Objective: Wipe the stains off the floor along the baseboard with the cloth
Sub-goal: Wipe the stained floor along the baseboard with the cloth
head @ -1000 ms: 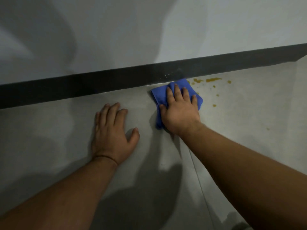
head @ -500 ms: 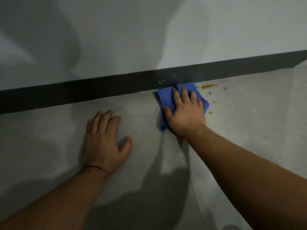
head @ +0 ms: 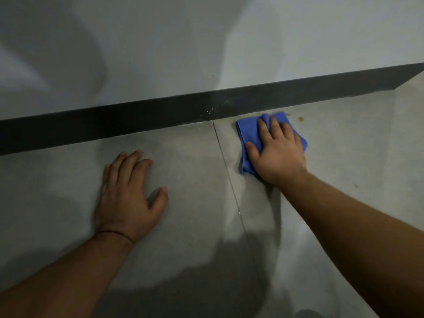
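A folded blue cloth [head: 249, 135] lies on the grey floor right against the dark baseboard [head: 160, 113]. My right hand [head: 278, 152] presses flat on top of it, fingers spread toward the baseboard. A small yellow-brown stain [head: 300, 119] shows on the floor just right of the cloth's far corner; another faint speck [head: 356, 185] lies further right. My left hand [head: 128, 196] rests flat on the floor to the left, fingers apart, holding nothing.
A light grey wall [head: 206, 42] rises above the baseboard. A tile joint [head: 229, 177] runs from the baseboard toward me between the two hands. White specks [head: 210, 110] dot the baseboard near the joint. At the far right the baseboard ends at a corner [head: 410, 76].
My right hand has slid the cloth to the right along the baseboard, covering most of the yellow-brown stains. The left hand has stayed planted on the floor.
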Action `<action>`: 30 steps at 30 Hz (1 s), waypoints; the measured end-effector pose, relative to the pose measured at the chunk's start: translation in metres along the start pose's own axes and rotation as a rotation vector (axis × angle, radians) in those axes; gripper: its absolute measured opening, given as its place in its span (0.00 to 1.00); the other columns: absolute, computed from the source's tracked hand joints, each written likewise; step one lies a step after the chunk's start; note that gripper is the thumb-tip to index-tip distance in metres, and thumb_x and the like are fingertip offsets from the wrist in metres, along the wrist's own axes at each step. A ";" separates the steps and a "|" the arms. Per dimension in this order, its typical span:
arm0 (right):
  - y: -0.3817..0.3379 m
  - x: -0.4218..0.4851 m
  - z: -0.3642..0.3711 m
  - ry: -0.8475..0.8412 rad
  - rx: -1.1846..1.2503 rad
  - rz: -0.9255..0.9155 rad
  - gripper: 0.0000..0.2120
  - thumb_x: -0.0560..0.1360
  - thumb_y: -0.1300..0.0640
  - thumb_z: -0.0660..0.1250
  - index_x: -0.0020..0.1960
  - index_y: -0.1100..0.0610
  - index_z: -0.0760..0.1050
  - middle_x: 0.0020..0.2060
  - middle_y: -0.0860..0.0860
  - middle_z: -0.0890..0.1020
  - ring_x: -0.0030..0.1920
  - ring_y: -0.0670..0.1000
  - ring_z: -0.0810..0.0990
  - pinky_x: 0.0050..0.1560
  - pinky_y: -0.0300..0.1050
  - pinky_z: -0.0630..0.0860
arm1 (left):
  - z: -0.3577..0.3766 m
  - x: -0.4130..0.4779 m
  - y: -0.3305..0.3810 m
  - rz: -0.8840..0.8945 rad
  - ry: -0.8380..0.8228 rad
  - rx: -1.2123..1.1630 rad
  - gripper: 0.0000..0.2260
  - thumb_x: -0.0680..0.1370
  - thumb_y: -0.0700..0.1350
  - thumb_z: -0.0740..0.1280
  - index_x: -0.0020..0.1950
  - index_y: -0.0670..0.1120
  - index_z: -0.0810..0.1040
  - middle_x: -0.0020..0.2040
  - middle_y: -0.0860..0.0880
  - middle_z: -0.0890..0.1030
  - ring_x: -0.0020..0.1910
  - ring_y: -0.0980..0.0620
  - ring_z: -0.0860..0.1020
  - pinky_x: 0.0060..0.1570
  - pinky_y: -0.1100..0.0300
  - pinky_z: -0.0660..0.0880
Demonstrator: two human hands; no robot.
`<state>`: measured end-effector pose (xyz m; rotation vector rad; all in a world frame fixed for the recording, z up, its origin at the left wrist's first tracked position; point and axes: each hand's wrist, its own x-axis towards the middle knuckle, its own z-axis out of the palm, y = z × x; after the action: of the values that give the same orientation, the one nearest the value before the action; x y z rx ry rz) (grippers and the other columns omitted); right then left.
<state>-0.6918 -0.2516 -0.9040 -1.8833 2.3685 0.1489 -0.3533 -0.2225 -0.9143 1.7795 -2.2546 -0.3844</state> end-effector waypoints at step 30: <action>0.040 0.024 -0.006 0.369 0.580 0.342 0.19 0.82 0.59 0.57 0.72 0.57 0.72 0.59 0.56 0.80 0.61 0.61 0.78 0.60 0.38 0.67 | 0.001 0.000 -0.001 0.009 -0.009 0.028 0.32 0.74 0.61 0.61 0.72 0.44 0.73 0.77 0.42 0.70 0.79 0.38 0.64 0.79 0.38 0.59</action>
<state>-0.7365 -0.2662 -0.9014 -1.3117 2.5479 -0.8309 -0.3529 -0.2232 -0.9157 1.7836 -2.2848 -0.3613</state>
